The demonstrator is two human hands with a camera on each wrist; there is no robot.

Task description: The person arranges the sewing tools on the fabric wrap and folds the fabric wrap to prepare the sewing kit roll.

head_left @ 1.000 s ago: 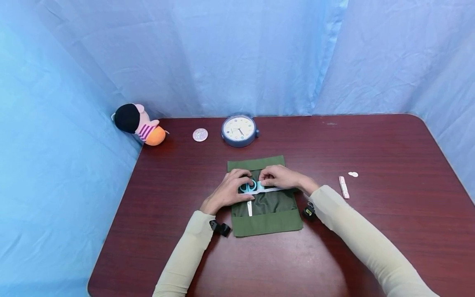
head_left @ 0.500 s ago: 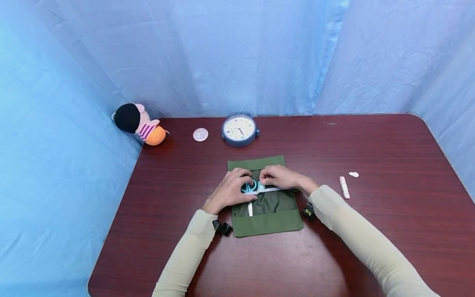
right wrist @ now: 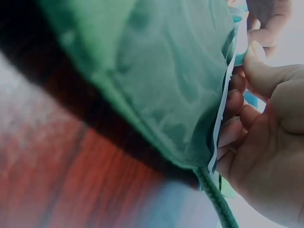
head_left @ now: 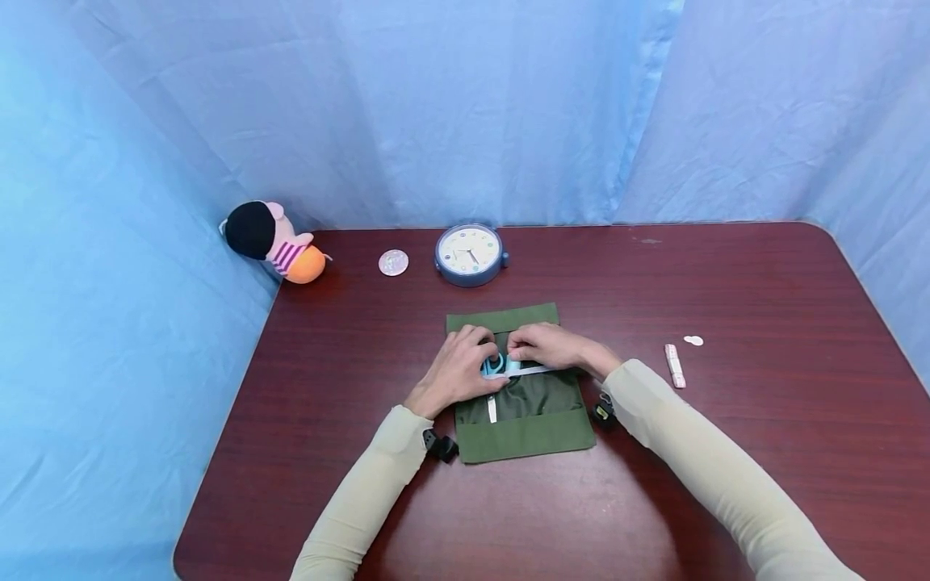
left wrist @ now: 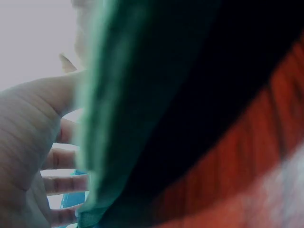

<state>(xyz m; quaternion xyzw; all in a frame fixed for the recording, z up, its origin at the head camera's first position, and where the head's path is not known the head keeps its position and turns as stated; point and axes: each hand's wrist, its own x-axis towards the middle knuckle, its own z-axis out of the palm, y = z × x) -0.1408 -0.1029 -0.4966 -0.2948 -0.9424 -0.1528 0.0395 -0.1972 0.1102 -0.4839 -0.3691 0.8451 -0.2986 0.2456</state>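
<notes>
A green fabric tool roll lies unfolded on the table, a white band running across its middle. Scissors with blue finger loops sit at this band, their blade showing below it. My left hand grips around the loops, its thumb along the band; in the left wrist view green cloth covers much of it. Just right of the scissors, my right hand pinches a small light-blue piece at the band. In the right wrist view, its fingers reach behind the band's white edge.
Beyond the roll stands a round blue clock, with a shiny disc to its left. A plush toy sits at the far left corner. On the right lie a pinkish-white strip and a small white piece.
My left hand has shifted slightly right, covering more of the scissors' loops; the scissors have edged right as well. My right hand stays almost where it was.
</notes>
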